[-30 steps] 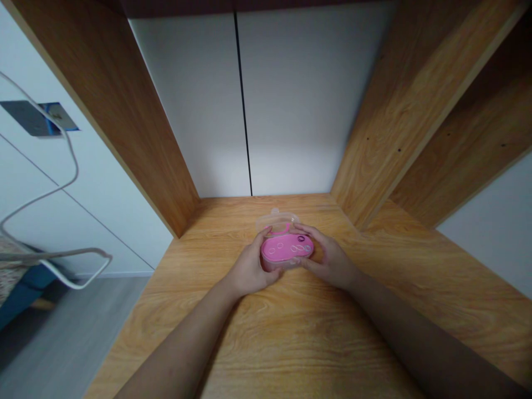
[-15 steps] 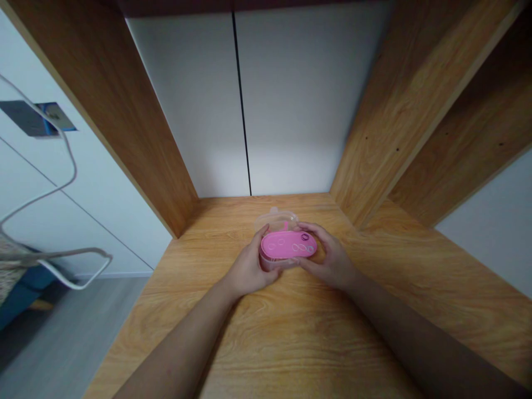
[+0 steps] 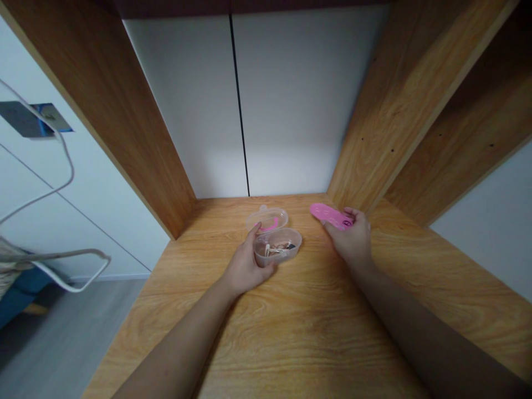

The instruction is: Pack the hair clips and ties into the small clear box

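A clear oval box (image 3: 277,259) stands on the wooden table, its transparent lid (image 3: 284,217) folded back behind it. Several small items (image 3: 279,247), pale, brownish and dark, lie inside; what they are is too small to tell. My left hand (image 3: 248,267) grips the box at its left end, thumb at the front and a finger at the back. Off to the right, my right hand (image 3: 351,235) holds the right end of a pink oval piece (image 3: 328,214) with small ring-like marks, between thumb and fingers. A pink strip (image 3: 270,224) shows at the lid.
White panels (image 3: 286,105) rise behind the table (image 3: 274,332), with wooden uprights at left (image 3: 137,127) and right (image 3: 386,122). A white cable (image 3: 68,166) hangs at the far left, beside a wall socket (image 3: 56,117).
The pink piece has moved off the box to the back right in my right hand, which uncovers the small items. My left hand has stayed on the box.
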Available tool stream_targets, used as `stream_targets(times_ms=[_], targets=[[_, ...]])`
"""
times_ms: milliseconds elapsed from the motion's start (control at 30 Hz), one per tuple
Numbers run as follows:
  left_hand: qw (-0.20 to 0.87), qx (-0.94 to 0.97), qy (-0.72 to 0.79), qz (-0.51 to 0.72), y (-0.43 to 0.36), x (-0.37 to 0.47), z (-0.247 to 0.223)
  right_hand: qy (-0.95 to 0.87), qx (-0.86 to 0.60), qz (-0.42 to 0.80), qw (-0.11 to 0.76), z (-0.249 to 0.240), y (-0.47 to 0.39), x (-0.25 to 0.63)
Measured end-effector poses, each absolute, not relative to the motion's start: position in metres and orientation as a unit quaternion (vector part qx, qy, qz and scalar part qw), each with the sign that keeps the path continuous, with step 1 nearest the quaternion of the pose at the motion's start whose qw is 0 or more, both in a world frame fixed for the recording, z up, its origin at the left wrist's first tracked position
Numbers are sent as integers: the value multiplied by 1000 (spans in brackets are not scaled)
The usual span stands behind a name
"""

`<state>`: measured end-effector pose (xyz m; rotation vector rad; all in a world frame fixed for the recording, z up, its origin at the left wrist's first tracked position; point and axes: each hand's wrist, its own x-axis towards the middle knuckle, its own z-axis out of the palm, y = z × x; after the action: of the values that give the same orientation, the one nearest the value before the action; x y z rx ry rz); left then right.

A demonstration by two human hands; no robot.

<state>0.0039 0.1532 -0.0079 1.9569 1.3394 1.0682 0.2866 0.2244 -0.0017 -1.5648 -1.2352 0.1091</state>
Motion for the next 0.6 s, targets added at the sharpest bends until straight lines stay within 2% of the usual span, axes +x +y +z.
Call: stream_targets(times_ms=[233, 467, 600], targets=[[269, 724, 492, 401, 154, 4, -10, -569, -683, 38, 455, -24, 239, 303], [282, 721, 492, 399, 153, 4, -7, -657, -689, 43, 303, -17, 236, 298], [279, 722, 494, 396, 153, 4, -6, -646, -684, 112, 321, -10, 236, 299]])
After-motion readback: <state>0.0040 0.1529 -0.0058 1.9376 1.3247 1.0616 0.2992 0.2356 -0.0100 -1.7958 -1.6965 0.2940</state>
